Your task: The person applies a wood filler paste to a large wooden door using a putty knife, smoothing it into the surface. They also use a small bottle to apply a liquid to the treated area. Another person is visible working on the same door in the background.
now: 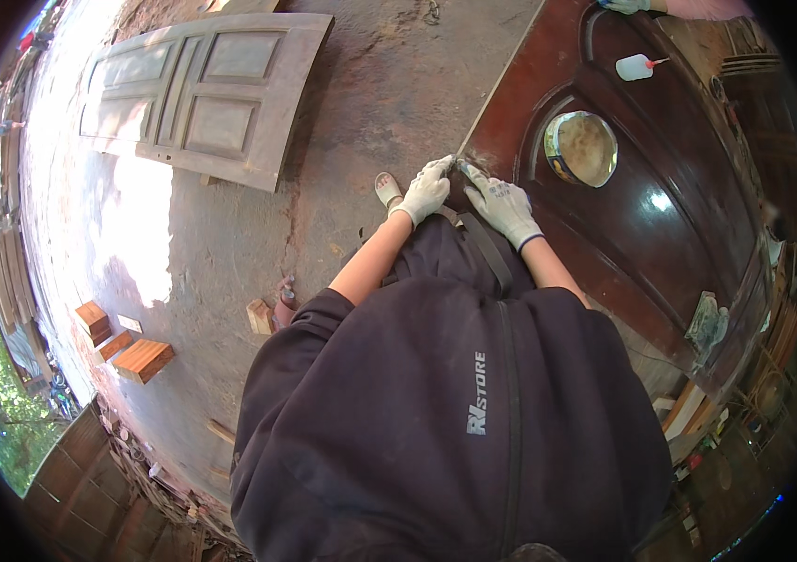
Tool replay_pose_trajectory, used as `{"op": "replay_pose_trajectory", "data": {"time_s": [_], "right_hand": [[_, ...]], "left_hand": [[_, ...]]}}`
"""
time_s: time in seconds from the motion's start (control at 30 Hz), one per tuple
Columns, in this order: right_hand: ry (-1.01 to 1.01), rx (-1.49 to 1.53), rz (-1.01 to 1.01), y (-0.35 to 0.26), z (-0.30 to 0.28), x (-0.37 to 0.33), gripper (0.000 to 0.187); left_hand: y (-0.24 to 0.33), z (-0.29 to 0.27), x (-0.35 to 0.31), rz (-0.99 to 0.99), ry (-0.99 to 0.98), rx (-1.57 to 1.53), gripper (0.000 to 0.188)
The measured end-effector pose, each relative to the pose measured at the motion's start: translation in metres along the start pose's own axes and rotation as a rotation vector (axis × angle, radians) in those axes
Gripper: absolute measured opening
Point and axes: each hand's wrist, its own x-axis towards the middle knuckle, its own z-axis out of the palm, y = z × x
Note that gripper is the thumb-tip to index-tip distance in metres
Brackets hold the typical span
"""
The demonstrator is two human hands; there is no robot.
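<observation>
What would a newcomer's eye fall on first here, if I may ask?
Probably the glossy, dark reddish panel filling much of the right side, with a round container on it and a red-tipped white bottle towards the top. At the panel's left corner, the person's gloved left grip and right grip come close together. A paler panelled door is at upper left.

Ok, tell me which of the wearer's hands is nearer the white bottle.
Right. In the picture, the right hand is below and left of the white bottle on the dark panel; the left hand is farther left, by the panel's corner.
</observation>
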Motion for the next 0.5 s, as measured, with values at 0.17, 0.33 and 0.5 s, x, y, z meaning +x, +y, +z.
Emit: {"op": "replay_pose_trajectory", "data": {"time_s": [0.17,0.33,0.5], "right_hand": [[-0.062,0.017,-0.003,-0.009,-0.002,-0.003,0.052],[0.002,0.082,0.035,-0.014,-0.008,0.006,0.052],[0.151,0.208,0.018,-0.019,-0.01,0.005,0.056]], "left_hand": [[-0.008,-0.001,0.003,0.022,0.007,-0.017,0.058],[-0.011,0.002,0.005,0.102,0.011,0.031,0.057],[0.0,0.001,0.005,-0.036,-0.048,0.008,0.058]]}}
